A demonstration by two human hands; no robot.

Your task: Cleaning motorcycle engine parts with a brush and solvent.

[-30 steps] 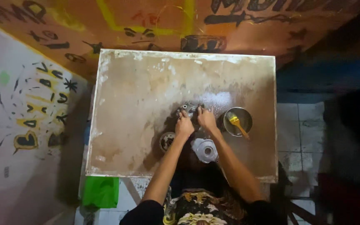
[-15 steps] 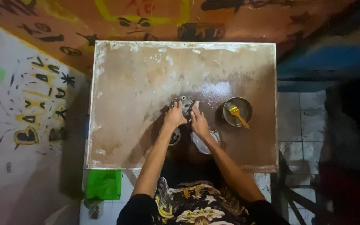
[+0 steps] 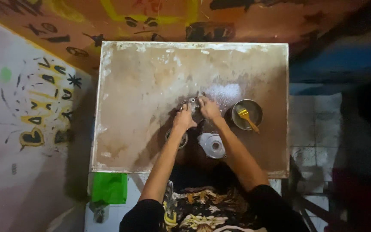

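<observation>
Near the middle of the worn brown tabletop [image 3: 151, 86], both hands closed around a small grey metal part [image 3: 191, 103]; the left hand [image 3: 183, 121] and right hand [image 3: 209, 108] had fingers curled on it. Its long axis and facing were too small to tell. Steady two-handed support close to the surface looked wise, clear of the metal bowl [image 3: 246, 114] with its yellow brush [image 3: 247, 118].

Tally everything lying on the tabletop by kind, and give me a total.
Small grey metal part held in both hands: 1
Round metal bowl: 1
Yellow-handled brush in that bowl: 1
Round white disc-shaped part: 1
Round dark ring-shaped part under the left forearm: 1
Total: 5
</observation>
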